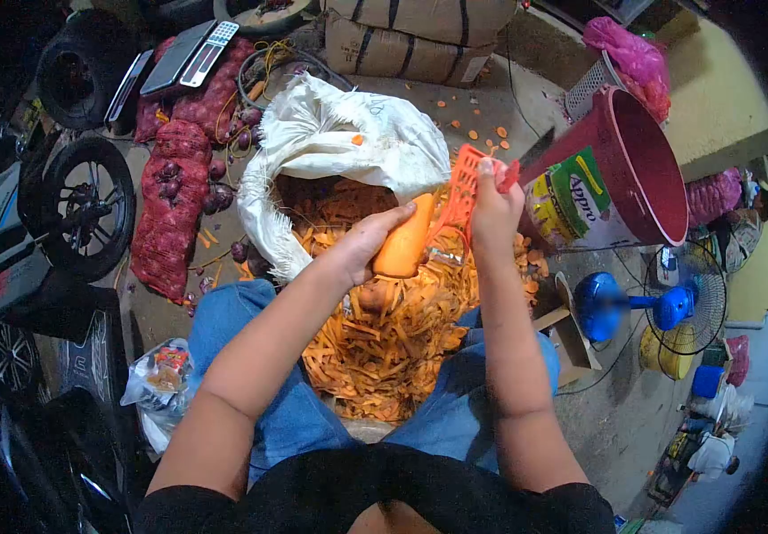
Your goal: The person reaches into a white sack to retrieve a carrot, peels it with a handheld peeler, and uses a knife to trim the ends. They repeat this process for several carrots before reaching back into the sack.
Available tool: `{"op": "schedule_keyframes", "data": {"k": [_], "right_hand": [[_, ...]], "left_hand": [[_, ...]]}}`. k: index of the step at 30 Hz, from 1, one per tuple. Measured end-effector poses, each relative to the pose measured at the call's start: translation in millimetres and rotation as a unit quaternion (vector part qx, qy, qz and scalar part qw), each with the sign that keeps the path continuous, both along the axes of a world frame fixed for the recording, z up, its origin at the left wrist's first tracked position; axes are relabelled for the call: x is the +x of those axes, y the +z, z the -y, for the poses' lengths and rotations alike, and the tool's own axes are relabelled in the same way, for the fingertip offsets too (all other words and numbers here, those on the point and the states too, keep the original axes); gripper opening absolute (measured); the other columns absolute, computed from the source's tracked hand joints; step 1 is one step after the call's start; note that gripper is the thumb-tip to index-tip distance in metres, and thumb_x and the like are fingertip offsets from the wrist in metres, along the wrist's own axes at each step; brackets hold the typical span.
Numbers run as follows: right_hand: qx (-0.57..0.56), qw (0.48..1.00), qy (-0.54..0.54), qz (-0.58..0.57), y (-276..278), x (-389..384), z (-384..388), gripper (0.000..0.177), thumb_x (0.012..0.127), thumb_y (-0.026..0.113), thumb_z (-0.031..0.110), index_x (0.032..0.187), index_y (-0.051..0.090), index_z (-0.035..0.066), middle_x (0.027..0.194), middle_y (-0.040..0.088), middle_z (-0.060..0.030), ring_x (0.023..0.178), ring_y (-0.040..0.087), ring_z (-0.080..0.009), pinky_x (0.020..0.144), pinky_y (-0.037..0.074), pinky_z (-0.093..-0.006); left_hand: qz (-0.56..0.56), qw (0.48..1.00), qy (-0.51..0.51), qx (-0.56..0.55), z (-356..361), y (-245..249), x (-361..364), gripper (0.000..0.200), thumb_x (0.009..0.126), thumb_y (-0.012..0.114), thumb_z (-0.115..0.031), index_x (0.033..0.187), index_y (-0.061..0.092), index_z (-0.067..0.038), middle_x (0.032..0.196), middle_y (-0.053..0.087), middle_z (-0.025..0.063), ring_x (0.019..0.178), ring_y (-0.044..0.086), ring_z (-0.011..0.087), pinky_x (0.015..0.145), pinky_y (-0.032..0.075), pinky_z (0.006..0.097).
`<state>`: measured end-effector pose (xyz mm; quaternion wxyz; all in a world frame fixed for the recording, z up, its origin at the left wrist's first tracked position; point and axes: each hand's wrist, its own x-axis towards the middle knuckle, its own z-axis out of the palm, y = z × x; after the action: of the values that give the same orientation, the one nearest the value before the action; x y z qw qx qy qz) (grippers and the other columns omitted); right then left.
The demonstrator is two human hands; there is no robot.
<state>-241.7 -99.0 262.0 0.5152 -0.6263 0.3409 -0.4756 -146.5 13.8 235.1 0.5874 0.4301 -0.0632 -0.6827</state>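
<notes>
My left hand (372,240) is closed round a thick peeled carrot (406,240), held tilted over the heap. In my right hand (497,209) is an orange plastic peeler (463,191) with a slotted body, close to the carrot's right side. My fingers hide part of its handle. Below both hands lies a big pile of carrot peelings (375,356) between my knees. Just beyond it, a white woven sack (348,133) gapes open, with more peelings inside and an orange scrap on its folded rim.
At right a tilted dark red bucket (660,169) stands near a blue fan (597,307) and a cardboard box (571,343). Red net bags of onions (170,209), a scale (190,58) and wheels (90,205) are at left. Carrot slices dot the floor (526,80); taped cartons (402,44) sit behind.
</notes>
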Motion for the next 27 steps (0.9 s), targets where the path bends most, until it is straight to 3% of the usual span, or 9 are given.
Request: {"op": "schedule_keyframes", "data": {"k": [2, 4, 5, 7, 8, 12, 15, 24, 27], "right_hand": [[-0.025, 0.996, 0.041, -0.072, 7, -5, 2, 0.021, 0.079, 0.046, 0.018, 0.068, 0.047, 0.001, 0.055, 0.041, 0.0007, 0.051, 0.036, -0.0076, 0.047, 0.032, -0.0241], [-0.040, 0.971, 0.105, -0.210, 13, -14, 9, 0.020, 0.078, 0.046, 0.019, 0.072, 0.049, 0.001, 0.055, 0.047, -0.0073, 0.050, 0.044, -0.0152, 0.048, 0.035, -0.0283], [-0.042, 0.972, 0.104, -0.209, 16, -17, 10, 0.020, 0.078, 0.046, 0.019, 0.072, 0.049, 0.001, 0.055, 0.047, -0.0073, 0.050, 0.044, -0.0152, 0.048, 0.035, -0.0283], [-0.161, 0.900, 0.128, -0.384, 20, -26, 9, 0.016, 0.075, 0.048, 0.017, 0.074, 0.050, 0.002, 0.060, 0.051, -0.0161, 0.056, 0.051, -0.0286, 0.051, 0.038, -0.0355], [-0.186, 0.898, 0.149, -0.369, 8, -29, 12, 0.014, 0.071, 0.048, 0.017, 0.075, 0.051, 0.004, 0.065, 0.052, -0.0198, 0.064, 0.050, -0.0357, 0.055, 0.039, -0.0411], [-0.183, 0.845, 0.202, -0.460, 0, -32, -2, 0.016, 0.068, 0.048, 0.017, 0.075, 0.050, 0.003, 0.065, 0.053, -0.0197, 0.065, 0.051, -0.0354, 0.057, 0.040, -0.0424], [-0.196, 0.841, 0.214, -0.456, -8, -32, -8, 0.014, 0.070, 0.050, 0.013, 0.074, 0.048, 0.000, 0.064, 0.051, -0.0198, 0.064, 0.050, -0.0351, 0.055, 0.038, -0.0377], [-0.161, 0.855, 0.241, -0.430, 3, -31, -18, 0.014, 0.069, 0.049, 0.012, 0.075, 0.048, 0.000, 0.063, 0.050, -0.0203, 0.063, 0.050, -0.0350, 0.056, 0.038, -0.0388], [-0.171, 0.860, 0.223, -0.427, 2, -30, -22, 0.014, 0.068, 0.049, 0.012, 0.074, 0.049, 0.000, 0.064, 0.051, -0.0204, 0.064, 0.050, -0.0348, 0.056, 0.039, -0.0380]], "left_hand": [[0.043, 0.999, -0.008, -0.012, 0, 1, 1, 0.037, 0.074, 0.052, -0.032, 0.095, 0.048, -0.002, 0.080, 0.054, 0.0073, 0.066, 0.055, 0.0166, 0.058, 0.046, 0.0281], [0.325, 0.945, -0.038, -0.030, -3, 6, 3, 0.044, 0.068, 0.059, -0.025, 0.102, 0.045, -0.001, 0.089, 0.055, 0.0101, 0.078, 0.055, 0.0154, 0.067, 0.043, 0.0269], [0.326, 0.944, -0.038, -0.032, -4, 11, 5, 0.044, 0.068, 0.059, -0.025, 0.102, 0.045, -0.001, 0.089, 0.055, 0.0101, 0.078, 0.055, 0.0154, 0.067, 0.043, 0.0269], [0.604, 0.797, -0.034, -0.001, -8, 23, 6, 0.046, 0.060, 0.063, -0.020, 0.098, 0.048, -0.001, 0.088, 0.056, 0.0113, 0.078, 0.055, 0.0169, 0.069, 0.042, 0.0269], [0.633, 0.773, 0.016, -0.047, -9, 13, 8, 0.042, 0.058, 0.062, -0.018, 0.095, 0.050, -0.002, 0.084, 0.056, 0.0115, 0.076, 0.055, 0.0184, 0.069, 0.042, 0.0272], [0.651, 0.757, 0.011, -0.041, -13, 21, 9, 0.041, 0.057, 0.062, -0.015, 0.094, 0.051, -0.003, 0.083, 0.056, 0.0110, 0.075, 0.055, 0.0187, 0.068, 0.042, 0.0269], [0.648, 0.756, 0.046, -0.083, -13, 20, 7, 0.040, 0.055, 0.062, -0.013, 0.093, 0.051, -0.003, 0.082, 0.056, 0.0107, 0.075, 0.056, 0.0188, 0.068, 0.042, 0.0266], [0.696, 0.702, 0.075, -0.132, -9, 19, 2, 0.040, 0.054, 0.064, -0.012, 0.091, 0.051, -0.002, 0.083, 0.055, 0.0106, 0.076, 0.055, 0.0206, 0.069, 0.043, 0.0272], [0.735, 0.660, 0.074, -0.135, -11, 18, 1, 0.041, 0.053, 0.066, -0.012, 0.090, 0.051, -0.002, 0.083, 0.055, 0.0110, 0.076, 0.055, 0.0239, 0.069, 0.043, 0.0282]]}}
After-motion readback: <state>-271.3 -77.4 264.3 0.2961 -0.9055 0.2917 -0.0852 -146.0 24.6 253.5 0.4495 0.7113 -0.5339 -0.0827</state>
